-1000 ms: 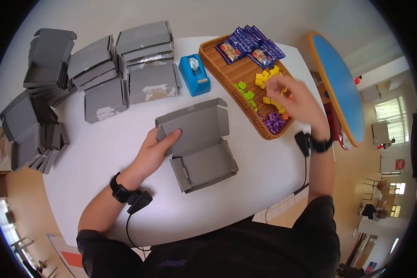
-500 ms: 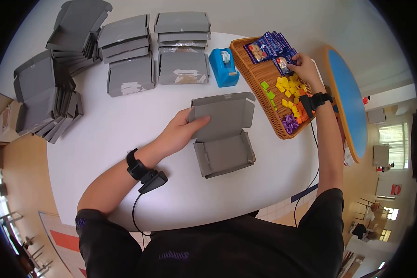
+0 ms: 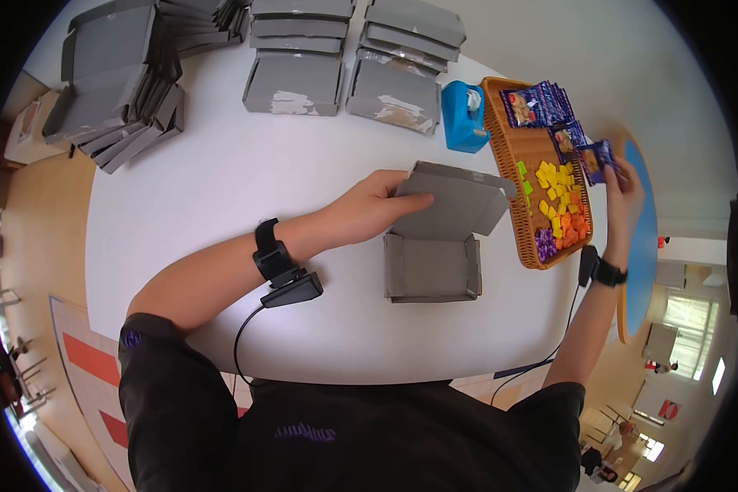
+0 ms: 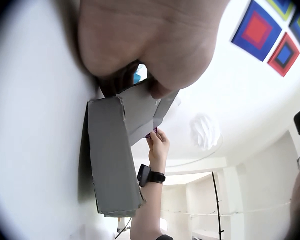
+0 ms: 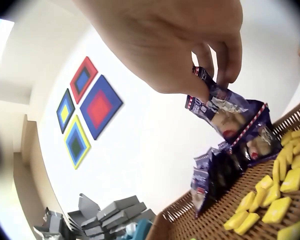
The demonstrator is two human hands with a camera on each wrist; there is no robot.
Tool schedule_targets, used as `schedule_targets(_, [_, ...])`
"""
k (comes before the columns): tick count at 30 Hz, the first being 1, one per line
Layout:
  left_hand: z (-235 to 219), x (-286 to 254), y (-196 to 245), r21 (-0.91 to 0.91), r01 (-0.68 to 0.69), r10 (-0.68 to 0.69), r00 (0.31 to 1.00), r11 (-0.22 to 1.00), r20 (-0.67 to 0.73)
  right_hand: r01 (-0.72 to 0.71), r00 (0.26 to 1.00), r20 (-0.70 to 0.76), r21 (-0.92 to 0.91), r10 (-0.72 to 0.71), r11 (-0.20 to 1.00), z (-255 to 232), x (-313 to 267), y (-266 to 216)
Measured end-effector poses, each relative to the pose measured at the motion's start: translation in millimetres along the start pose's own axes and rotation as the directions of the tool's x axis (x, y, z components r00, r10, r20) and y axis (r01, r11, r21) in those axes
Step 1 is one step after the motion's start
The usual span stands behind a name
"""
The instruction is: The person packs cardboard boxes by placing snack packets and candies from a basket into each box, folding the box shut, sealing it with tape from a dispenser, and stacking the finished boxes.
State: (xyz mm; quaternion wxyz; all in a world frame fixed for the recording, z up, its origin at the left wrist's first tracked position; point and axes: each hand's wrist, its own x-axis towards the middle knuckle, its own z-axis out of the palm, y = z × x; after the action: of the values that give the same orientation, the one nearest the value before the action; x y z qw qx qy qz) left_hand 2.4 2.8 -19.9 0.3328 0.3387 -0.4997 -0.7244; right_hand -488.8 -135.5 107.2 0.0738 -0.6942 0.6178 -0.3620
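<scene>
An open grey cardboard box [image 3: 433,269] stands on the white table with its lid raised. My left hand [image 3: 365,215] grips the lid at its left edge, thumb on the inner face. Out at the right, my right hand [image 3: 625,197] pinches a small dark blue snack packet [image 3: 596,161] by one end, over the right edge of the wicker basket [image 3: 530,146]. In the right wrist view the held packet [image 5: 232,117] hangs from thumb and fingers, overlapping other packets [image 5: 217,172]. Yellow candies [image 3: 554,179], orange candies [image 3: 572,230], purple candies [image 3: 545,243] and green candies [image 3: 525,177] lie in the basket.
A blue tape dispenser [image 3: 466,123] stands left of the basket. Closed grey boxes [image 3: 295,82] are stacked at the back, and nested open boxes [image 3: 111,78] at the far left. Beyond the basket is a blue table [image 3: 636,246].
My right hand has moved from above the candies to the packets, taken one and lifted it rightward. The left hand still holds the lid. The head view has shifted.
</scene>
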Motion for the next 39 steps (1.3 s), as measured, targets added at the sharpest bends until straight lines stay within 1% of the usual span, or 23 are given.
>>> schedule_targets(1, [1.1,-2.5,6.2,-0.028,0.003,-0.003,1.000,1.000,0.003,-0.015,0.999,-0.043,0.057,0.017,0.998,-7.0,-19.5,-30.8])
schedule_targets(3, [4.0,-6.3,10.2,-0.062,0.019,-0.019,1.000,0.998,0.005,-0.035,0.991,-0.112,0.311,0.074,0.950,-10.9,-64.6,-92.5])
schedule_targets(5, [8.2,-6.6,9.3,-0.166,-0.047,0.042,0.999,0.985,-0.029,0.001,1.000,0.017,0.329,-0.006,0.944,-8.4,-104.6,-117.4])
schedule_targets(6, [10.2,-7.2,8.9,-0.168,-0.032,0.029,0.999,0.985,-0.020,-0.030,0.986,0.159,0.427,-0.042,0.904,5.4,-127.4,-135.7])
schedule_targets(7, [11.9,-8.3,8.7,-0.198,-0.027,0.025,1.000,0.980,-0.013,-0.074,0.953,0.289,0.515,-0.092,0.854,22.8,-147.1,-156.6])
schedule_targets(9, [15.3,-9.3,9.7,-0.224,-0.011,0.013,1.000,0.975,0.007,-0.037,0.819,0.531,0.423,-0.215,0.905,55.1,-165.8,-189.8])
schedule_targets(10, [16.4,-9.9,10.9,-0.192,-0.030,0.032,0.999,0.981,0.006,0.064,0.781,0.553,0.393,-0.291,0.917,68.1,-169.7,-196.5])
schedule_targets(11, [17.3,-10.6,11.1,-0.161,-0.051,0.052,0.999,0.986,0.002,0.167,0.731,0.577,0.365,-0.363,0.916,80.0,-173.9,-200.2])
schedule_targets(12, [18.3,-10.7,9.2,-0.157,-0.042,0.044,0.999,0.987,0.006,0.159,0.735,0.575,0.368,-0.358,0.916,90.7,-180.1,-204.1])
schedule_targets(14, [19.4,-10.5,3.5,-0.113,-0.140,0.141,0.990,0.984,0.000,0.017,0.788,0.567,0.370,-0.240,0.929,109.1,-190.0,-208.6])
schedule_targets(15, [20.3,-10.6,2.0,-0.110,-0.135,0.135,0.991,0.985,-0.001,0.013,0.789,0.567,0.374,-0.239,0.927,114.0,-193.4,-208.8])
schedule_targets(17, [21.4,-9.9,-0.6,-0.095,-0.225,0.226,0.974,0.970,-0.004,0.107,0.830,0.498,0.298,-0.250,0.948,119.7,-198.3,-209.0])
schedule_targets(18, [20.7,-9.5,-0.1,-0.099,-0.224,0.224,0.975,0.970,-0.006,0.105,0.828,0.502,0.297,-0.248,0.949,121.3,-197.9,-208.8])
schedule_targets(20, [20.9,-9.9,0.5,-0.049,-0.227,0.227,0.974,0.973,-0.003,0.234,0.845,0.432,0.230,-0.315,0.945,123.1,-197.5,-207.2])
schedule_targets(21, [22.1,-10.8,0.9,-0.057,-0.221,0.221,0.975,0.974,-0.008,0.229,0.842,0.441,0.231,-0.311,0.946,123.3,-197.9,-206.8])
schedule_targets(23, [23.7,-12.0,2.8,-0.090,-0.225,0.224,0.974,0.970,-0.024,0.323,0.846,0.410,0.116,-0.341,0.939,124.5,-198.3,-206.9])
schedule_targets(24, [23.4,-11.7,2.3,-0.092,-0.220,0.218,0.976,0.971,-0.025,0.318,0.846,0.413,0.119,-0.338,0.941,125.3,-200.2,-205.7])
schedule_targets(26, [23.4,-10.4,0.6,-0.049,-0.269,0.268,0.963,0.962,-0.016,0.240,0.826,0.505,0.089,-0.252,0.967,125.0,-205.0,-202.4])
schedule_targets(30, [20.2,-11.2,2.1,-0.006,-0.237,0.237,0.971,0.971,-0.008,0.279,0.778,0.552,0.126,-0.301,0.952,123.2,-204.8,-202.9])
schedule_targets(32, [15.7,-12.7,4.0,0.102,-0.235,0.224,0.968,0.967,0.110,0.268,0.774,0.548,0.171,-0.317,0.948,121.3,-205.3,-201.7])
schedule_targets(33, [13.7,-13.7,7.8,0.102,-0.230,0.219,0.969,0.968,0.110,0.263,0.774,0.549,0.173,-0.314,0.949,120.0,-205.2,-200.0])
schedule_targets(35, [9.9,-14.9,17.9,0.227,-0.236,0.175,0.950,0.945,0.260,0.270,0.760,0.567,0.170,-0.318,0.948,118.1,-204.2,-195.8])
schedule_targets(39, [11.1,-13.9,20.7,0.377,-0.257,0.142,0.941,0.890,0.307,0.261,0.774,0.559,0.147,-0.298,0.954,116.3,-208.6,-189.6])
